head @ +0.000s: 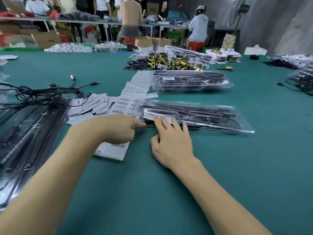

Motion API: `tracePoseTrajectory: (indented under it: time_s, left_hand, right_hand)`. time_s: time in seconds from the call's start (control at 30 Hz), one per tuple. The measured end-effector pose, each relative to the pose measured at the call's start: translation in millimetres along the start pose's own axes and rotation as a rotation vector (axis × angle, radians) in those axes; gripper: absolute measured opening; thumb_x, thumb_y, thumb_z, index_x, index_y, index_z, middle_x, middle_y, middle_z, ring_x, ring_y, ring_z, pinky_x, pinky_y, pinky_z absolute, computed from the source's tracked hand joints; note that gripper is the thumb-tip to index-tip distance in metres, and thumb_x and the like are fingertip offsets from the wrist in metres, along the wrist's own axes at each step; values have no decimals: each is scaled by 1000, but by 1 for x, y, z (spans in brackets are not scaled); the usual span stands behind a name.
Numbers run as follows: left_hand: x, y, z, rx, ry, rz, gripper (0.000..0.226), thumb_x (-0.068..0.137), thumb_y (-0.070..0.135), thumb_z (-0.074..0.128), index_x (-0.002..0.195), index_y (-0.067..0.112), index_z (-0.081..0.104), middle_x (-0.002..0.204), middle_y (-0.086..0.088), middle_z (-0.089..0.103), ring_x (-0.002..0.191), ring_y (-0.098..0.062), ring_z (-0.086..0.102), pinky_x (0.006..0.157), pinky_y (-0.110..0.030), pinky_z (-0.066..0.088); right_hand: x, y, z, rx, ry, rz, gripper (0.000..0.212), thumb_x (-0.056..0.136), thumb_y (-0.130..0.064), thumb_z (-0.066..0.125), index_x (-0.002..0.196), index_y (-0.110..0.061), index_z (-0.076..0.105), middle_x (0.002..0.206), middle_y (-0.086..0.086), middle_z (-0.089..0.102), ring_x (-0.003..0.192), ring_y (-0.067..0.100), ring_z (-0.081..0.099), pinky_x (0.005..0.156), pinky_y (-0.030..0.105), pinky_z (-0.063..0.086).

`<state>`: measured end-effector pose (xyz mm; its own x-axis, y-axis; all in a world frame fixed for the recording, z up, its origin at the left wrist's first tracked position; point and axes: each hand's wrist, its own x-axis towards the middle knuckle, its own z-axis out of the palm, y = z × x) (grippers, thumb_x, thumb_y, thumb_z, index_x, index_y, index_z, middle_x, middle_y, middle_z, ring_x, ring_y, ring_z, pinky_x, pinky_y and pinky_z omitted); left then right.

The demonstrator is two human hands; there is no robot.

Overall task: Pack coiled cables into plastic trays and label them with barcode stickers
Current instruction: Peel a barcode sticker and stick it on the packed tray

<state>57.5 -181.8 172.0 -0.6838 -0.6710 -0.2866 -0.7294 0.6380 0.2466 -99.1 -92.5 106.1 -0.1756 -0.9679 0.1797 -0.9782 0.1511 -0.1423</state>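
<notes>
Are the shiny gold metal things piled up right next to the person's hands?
No, the gold metal parts lie far back on the green table, beyond the stack of trays, while both hands work at the nearest tray.

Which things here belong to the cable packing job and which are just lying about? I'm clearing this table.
Job:
clear tray under both hands
white label under the right hand
barcode sticker strip by the left hand
loose cables
packed tray stack

Lying about:
brass lock parts
cardboard boxes

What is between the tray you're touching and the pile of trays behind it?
Bare green table on the head view; barcode sticker strips only at the left end.
</notes>
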Motion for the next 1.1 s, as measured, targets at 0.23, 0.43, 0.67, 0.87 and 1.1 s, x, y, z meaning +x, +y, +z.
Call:
tracePoseTrajectory:
  time_s: [0.23,0.43,0.67,0.87,1.1]
  left_hand:
    - [-4,-8,8,-50,38,-29,64,97,1,36,154,29,32,162,16,24,147,-7,24,109,-12,14]
    - [1,-15,9,-86,81,-18,61,96,3,38,150,31,40,159,18,30,144,-5,28,104,-10,16]
    - [1,-14,10,-87,93,-11,61,95,2,38,150,30,41,158,18,31,144,-5,29,101,-9,16]
    - [2,-14,10,-86,103,-7,59,96,3,40,149,30,42,158,16,32,143,-5,30,101,-9,16]
    - [0,-12,10,-134,118,-45,53,97,11,40,144,35,46,153,11,43,135,-13,43,107,-24,33]
  right_hand:
    - [0,-5,-1,0,2,-10,64,98,-33,31,159,-24,13,165,-6,19,151,27,14,122,54,5]
    - [3,-7,-4,-26,-26,-45,63,100,-33,31,158,-17,15,165,-4,18,151,27,12,123,50,5]
    - [5,-8,-7,-41,-43,-62,62,99,-31,33,157,-17,17,163,-2,24,147,26,20,122,47,11]
    - [8,-8,-8,-49,-61,-85,63,99,-31,34,157,-13,17,165,1,20,152,27,12,123,47,9]
    - [10,-8,-6,-30,-56,-106,62,99,-28,36,155,-10,20,162,3,24,153,26,11,124,45,7]
